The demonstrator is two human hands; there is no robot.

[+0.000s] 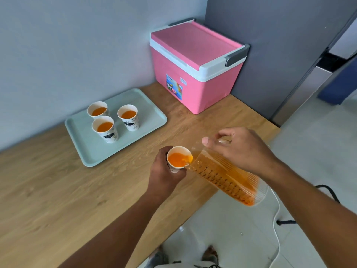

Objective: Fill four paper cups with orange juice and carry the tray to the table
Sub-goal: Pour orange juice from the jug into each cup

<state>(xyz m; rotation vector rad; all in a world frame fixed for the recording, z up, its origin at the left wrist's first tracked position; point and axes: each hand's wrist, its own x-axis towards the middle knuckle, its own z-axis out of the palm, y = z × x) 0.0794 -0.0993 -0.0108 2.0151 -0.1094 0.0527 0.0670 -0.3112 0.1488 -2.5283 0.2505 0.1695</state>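
Your left hand (pixel 164 171) grips the fourth white paper cup (pixel 178 158); your right hand (pixel 241 149) grips the tilted clear measuring jug (pixel 224 176). The mint plastic tray (pixel 92 151) lies up-left of the cup, nearer your left.

A single wide-angle view is given, taken from the person's head and aimed forward and steeply down. The counter (pixel 58 190) is seen from above and close by, running from lower left toward the upper right, where a corner of walls is met. Both forearms are seen entering from the bottom edge, the hands being caught near the middle of the frame. The floor (pixel 318 132) and the person's feet are taken in along the right and bottom. Straight lines are bent toward the edges by the lens.
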